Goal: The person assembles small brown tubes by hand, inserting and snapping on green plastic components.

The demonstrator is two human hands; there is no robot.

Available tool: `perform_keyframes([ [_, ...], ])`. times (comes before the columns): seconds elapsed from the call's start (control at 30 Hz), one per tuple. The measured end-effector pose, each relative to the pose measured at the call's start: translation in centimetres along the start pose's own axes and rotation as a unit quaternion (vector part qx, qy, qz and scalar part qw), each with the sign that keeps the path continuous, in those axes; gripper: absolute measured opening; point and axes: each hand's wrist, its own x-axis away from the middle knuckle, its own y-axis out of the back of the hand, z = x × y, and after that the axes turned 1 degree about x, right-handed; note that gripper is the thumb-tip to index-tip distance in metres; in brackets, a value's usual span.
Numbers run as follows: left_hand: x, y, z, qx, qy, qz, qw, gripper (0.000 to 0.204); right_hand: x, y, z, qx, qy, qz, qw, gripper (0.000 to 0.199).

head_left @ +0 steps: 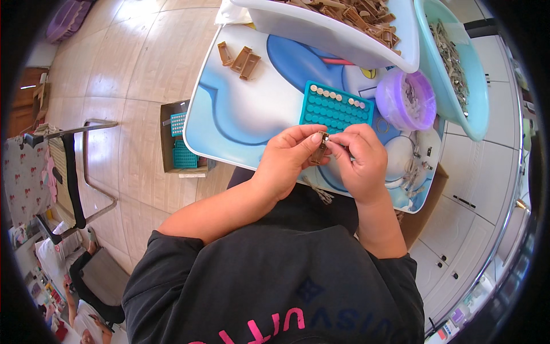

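Observation:
In front of my body my left hand [287, 156] is closed around a small brown plastic housing [318, 153], thumb and fingers pinching its sides. My right hand [362, 155] meets it from the other side, thumb and fingertips pinched together at the housing's upper end. A bit of silver-white shows at those fingertips, too small to name. Just beyond the hands lies a teal tray [335, 112] with rows of round pockets; several pale round discs sit in its far row. Farther left on the table rest several loose brown housings [245, 62].
A white bin [321, 24] of brown housings stands at the far edge. To the right are a purple bowl [404, 77] of small pale parts and a large aqua basin [475, 92] of metal parts. Small metal pieces [415, 166] are scattered near right. A floor box [197, 167] holds teal trays.

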Motion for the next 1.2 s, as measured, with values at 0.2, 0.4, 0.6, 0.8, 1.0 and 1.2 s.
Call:
perform_keyframes([
  [0.2, 0.0, 0.0, 0.1, -0.001, -0.007, -0.006, 1.0, 0.024, 0.0, 0.2, 0.5, 0.067, 0.071, 0.023, 0.995, 0.015],
  [0.4, 0.3, -0.4, -0.4, -0.01, -0.005, -0.014, 1.0, 0.024, -2.4, 0.2, -1.5, 0.108, 0.034, -0.01, 0.993, 0.016],
  [0.6, 0.2, -0.5, -0.5, -0.013, -0.005, -0.009, 1.0, 0.024, -4.3, -1.0, -3.4, 0.213, -0.006, -0.002, 0.977, 0.01],
  [0.8, 0.2, -0.6, -0.6, -0.009, -0.001, -0.019, 1.0, 0.024, -3.1, -0.5, -2.4, 0.111, 0.005, -0.017, 0.994, 0.007],
  [1.0, 0.1, -0.4, -0.2, -0.003, -0.009, 0.005, 1.0, 0.024, -0.1, -0.3, -0.2, 0.013, 0.008, -0.015, 1.0, 0.013],
  [1.2, 0.2, -0.6, 0.0, -0.007, -0.016, -0.015, 1.0, 0.023, 0.0, -0.4, 0.0, 0.039, 0.042, -0.016, 0.998, 0.013],
])
